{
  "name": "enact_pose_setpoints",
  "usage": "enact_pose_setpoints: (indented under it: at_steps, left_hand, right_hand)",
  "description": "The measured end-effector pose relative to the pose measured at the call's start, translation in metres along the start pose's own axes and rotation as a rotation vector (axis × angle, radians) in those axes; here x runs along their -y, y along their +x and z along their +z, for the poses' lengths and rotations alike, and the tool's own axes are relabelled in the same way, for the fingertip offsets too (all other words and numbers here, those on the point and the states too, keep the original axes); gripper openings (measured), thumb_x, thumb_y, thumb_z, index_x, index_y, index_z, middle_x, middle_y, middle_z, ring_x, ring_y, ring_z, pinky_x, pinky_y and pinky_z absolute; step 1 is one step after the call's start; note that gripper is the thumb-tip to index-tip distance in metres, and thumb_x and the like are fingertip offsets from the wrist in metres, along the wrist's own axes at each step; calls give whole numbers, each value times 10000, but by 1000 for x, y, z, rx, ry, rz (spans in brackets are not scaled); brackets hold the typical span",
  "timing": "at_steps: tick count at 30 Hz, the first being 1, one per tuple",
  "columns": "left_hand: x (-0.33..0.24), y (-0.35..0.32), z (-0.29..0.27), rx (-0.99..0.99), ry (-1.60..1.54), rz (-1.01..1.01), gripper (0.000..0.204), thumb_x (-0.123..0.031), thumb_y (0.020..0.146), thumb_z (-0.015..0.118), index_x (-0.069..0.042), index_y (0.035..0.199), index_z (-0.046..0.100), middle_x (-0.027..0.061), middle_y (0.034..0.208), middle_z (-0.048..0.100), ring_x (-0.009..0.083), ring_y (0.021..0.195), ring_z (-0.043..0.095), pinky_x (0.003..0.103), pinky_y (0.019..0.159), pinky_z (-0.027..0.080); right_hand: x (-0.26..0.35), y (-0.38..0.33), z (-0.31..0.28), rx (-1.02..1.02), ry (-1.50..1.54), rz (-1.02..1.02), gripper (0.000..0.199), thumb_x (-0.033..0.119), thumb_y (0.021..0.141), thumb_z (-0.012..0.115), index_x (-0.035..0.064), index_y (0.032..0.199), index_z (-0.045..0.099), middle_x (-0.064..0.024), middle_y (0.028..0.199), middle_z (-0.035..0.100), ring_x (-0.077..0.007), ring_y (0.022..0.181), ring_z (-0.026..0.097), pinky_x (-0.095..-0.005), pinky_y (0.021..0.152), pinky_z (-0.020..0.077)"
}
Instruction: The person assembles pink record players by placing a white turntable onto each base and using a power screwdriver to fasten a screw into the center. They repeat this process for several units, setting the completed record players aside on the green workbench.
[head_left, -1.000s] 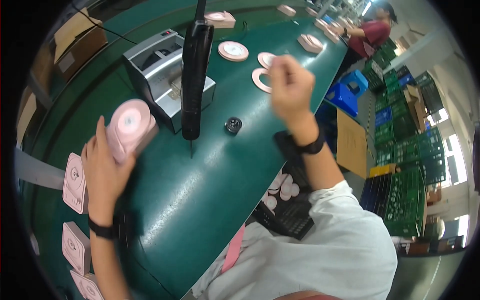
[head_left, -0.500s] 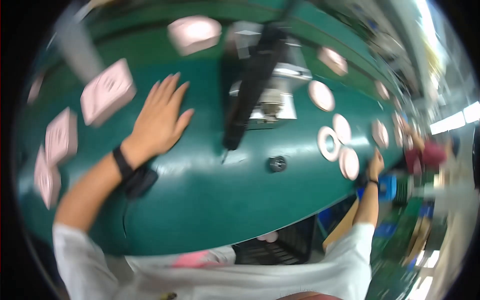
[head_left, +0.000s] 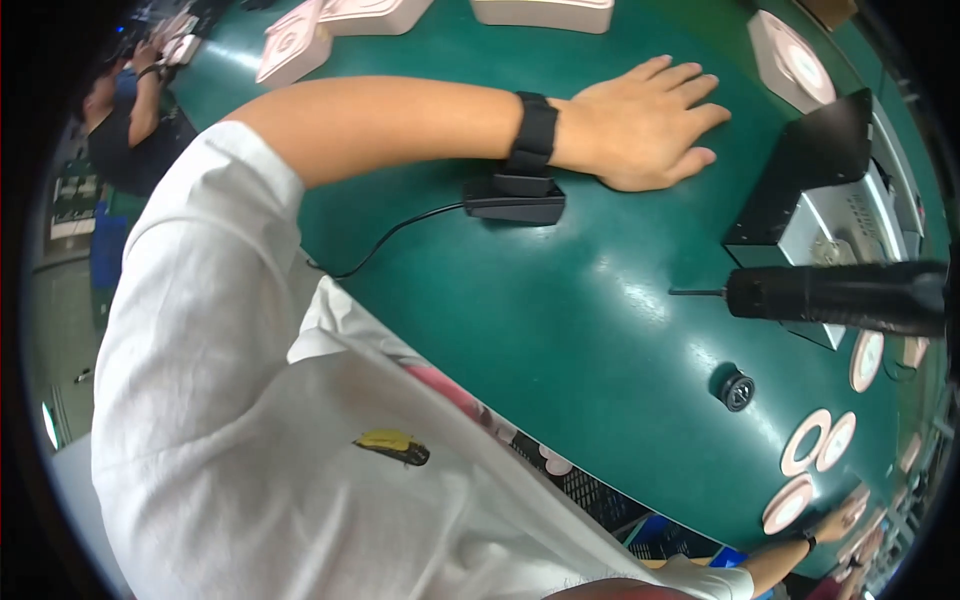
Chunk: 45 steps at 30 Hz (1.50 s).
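Green matting covers the long bench [head_left: 520,300], which curves across the frame under the fisheye lens. The person's left hand [head_left: 645,125] lies palm down on it in the upper middle of the frame, fingers [head_left: 690,80] spread slightly apart and holding nothing; it seems to be braced there for support while the body leans over. A black wristband [head_left: 533,133] circles that wrist, and just below it a small black box [head_left: 515,203] sits on the bench with a thin cable running off toward the lower left, likely a grounding lead kept close to the arm.

Right of the hand, a grey machine with a black hood [head_left: 820,200] stands near the right edge, and a black powered screwdriver [head_left: 840,297] hangs beside it with its bit pointing left, within easy reach. Below that sits a small black round part [head_left: 737,391]. Pinkish round discs [head_left: 815,440] lie in a row at the lower right, where the right hand [head_left: 832,524] reaches toward them; whether its fingers are apart or closed is too small to tell. Pale pink boxes [head_left: 295,50] line the top edge.
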<state>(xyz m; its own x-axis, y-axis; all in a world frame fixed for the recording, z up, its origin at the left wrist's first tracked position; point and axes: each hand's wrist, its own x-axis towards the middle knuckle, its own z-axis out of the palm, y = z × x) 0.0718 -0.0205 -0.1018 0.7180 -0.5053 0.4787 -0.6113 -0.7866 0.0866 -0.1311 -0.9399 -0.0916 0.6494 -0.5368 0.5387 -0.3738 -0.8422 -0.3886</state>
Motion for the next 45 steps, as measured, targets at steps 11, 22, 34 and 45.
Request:
enact_pose_setpoints:
  at_steps: [11, 22, 34, 45]
  left_hand:
    - [-1, -3, 9, -88, -56, -12, 524, -414, 989, 546, -4, 1304, 630, 303, 1430, 533, 453, 1391, 458, 570, 1172, 322]
    - [-4, 3, -6, -70, -224, -12, 499, -307, 972, 593, 65, 1304, 578, 339, 1431, 498, 487, 1407, 422, 573, 1198, 296]
    - [68, 0, -52, 168, 57, 14, 556, -401, 964, 652, 47, 1290, 611, 261, 1378, 613, 383, 1293, 570, 607, 1171, 327]
    - [79, -58, -110, 232, -553, -241, 567, -404, 1069, 510, 70, 1374, 573, 308, 1364, 619, 427, 1304, 578, 447, 1115, 434]
  right_hand:
    - [146, -58, 7, -119, 94, 273, 465, 457, 914, 759, 3, 1016, 785, -157, 1018, 774, -291, 952, 708, -434, 890, 568]
    - [96, -109, -115, 28, -74, 205, 361, 193, 933, 778, -77, 1153, 687, -102, 983, 749, -165, 851, 682, -326, 794, 574]
    - [589, -357, -164, 562, 628, 107, 421, -63, 865, 739, -6, 1244, 565, 74, 765, 520, 2, 662, 452, -178, 584, 373]
    - [740, -427, 8, 697, 826, -32, 419, -30, 908, 753, 7, 1268, 540, 44, 741, 554, -18, 664, 497, -227, 576, 413]
